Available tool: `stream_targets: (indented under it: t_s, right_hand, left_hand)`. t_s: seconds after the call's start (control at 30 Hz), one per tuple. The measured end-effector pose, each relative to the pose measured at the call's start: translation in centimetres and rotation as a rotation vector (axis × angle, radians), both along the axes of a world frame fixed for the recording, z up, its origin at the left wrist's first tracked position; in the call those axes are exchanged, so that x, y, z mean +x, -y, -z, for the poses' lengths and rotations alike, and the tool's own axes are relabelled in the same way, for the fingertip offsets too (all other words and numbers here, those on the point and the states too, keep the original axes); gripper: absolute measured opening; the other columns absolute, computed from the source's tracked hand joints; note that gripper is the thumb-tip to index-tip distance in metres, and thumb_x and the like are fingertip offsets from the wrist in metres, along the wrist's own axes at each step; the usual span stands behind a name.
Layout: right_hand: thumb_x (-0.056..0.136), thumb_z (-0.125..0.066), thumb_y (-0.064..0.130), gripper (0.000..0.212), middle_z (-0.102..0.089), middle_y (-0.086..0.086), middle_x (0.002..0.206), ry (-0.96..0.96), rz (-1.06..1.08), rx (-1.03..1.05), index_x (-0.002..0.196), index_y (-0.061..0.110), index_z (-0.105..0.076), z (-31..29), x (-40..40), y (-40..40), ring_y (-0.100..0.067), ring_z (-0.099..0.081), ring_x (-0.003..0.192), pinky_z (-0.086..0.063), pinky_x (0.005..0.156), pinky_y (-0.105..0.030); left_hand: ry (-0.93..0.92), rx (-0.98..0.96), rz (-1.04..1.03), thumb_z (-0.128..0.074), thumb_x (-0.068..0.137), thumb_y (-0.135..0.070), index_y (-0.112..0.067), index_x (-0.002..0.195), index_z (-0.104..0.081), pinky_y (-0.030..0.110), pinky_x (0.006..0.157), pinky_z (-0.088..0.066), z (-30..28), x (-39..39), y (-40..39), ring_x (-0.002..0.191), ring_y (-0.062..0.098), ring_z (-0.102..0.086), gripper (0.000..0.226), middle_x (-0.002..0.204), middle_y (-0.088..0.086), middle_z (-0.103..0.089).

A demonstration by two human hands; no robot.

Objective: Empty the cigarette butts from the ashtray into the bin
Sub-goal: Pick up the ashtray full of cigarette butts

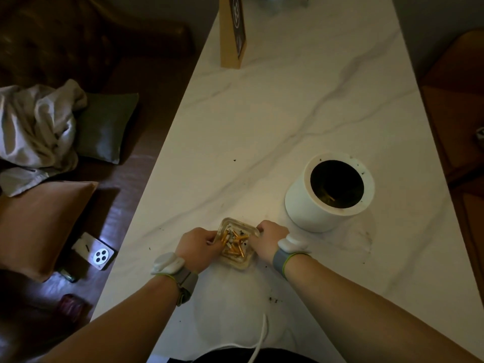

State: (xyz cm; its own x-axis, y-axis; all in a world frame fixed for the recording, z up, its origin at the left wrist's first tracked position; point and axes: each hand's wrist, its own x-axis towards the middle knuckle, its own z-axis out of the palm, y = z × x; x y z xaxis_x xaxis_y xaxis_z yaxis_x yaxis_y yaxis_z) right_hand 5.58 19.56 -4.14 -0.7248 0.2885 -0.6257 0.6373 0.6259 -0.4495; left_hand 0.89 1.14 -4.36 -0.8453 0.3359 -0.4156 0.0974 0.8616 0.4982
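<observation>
A square clear glass ashtray (247, 261) sits on the white marble table (275, 121), near its front edge. Several orange-tipped cigarette butts (233, 244) lie in it. My left hand (197, 247) grips the ashtray's left side and my right hand (267, 239) grips its right side. The white round bin (306, 205) stands just to the right and a little beyond, its dark opening facing up with some rubbish visible inside.
A tall tan box (231, 32) stands at the table's far end. Dark ash specks (273, 299) dot the tabletop. A white cable (262, 336) hangs near me. On the left is a brown sofa with cushions (42, 221), a crumpled cloth (36, 132) and a phone (97, 254).
</observation>
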Motion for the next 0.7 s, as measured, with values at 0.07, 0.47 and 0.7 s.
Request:
stream_targets:
  t_s: [0.07,0.47,0.7]
  right_hand:
    - [0.081,-0.051,0.044,0.035,-0.067,-0.005,0.097,0.008,-0.023,0.014,0.106,0.021,-0.061,-0.1,-0.1,-0.1,-0.023,-0.053,0.070,-0.045,0.064,-0.032]
    - [0.084,-0.048,0.042,0.033,-0.073,-0.008,0.087,-0.033,-0.070,0.031,0.087,0.017,-0.069,-1.1,0.6,-0.4,-0.027,-0.064,0.072,-0.046,0.062,-0.031]
    - [0.078,-0.047,0.051,0.037,-0.074,-0.001,0.094,-0.134,0.036,-0.167,0.101,0.033,-0.068,-4.0,0.5,-1.1,-0.026,-0.070,0.082,-0.058,0.078,-0.039]
  left_hand:
    - [0.002,-0.001,0.008,-0.046,0.080,-0.050,-0.017,0.079,-0.071,0.024,0.051,-0.035,0.2,0.1,0.0,0.064,0.021,-0.063,0.041,0.064,0.010,-0.065]
    - [0.070,-0.006,-0.013,-0.057,0.084,-0.038,-0.026,0.086,-0.077,0.031,0.070,-0.051,-1.3,0.3,-0.1,0.076,0.017,-0.068,0.024,0.077,-0.001,-0.075]
    - [0.125,0.091,-0.045,-0.064,0.080,-0.038,-0.033,0.074,-0.077,0.020,0.057,-0.046,-4.9,-1.2,-0.2,0.052,0.003,-0.056,0.016,0.049,-0.016,-0.062]
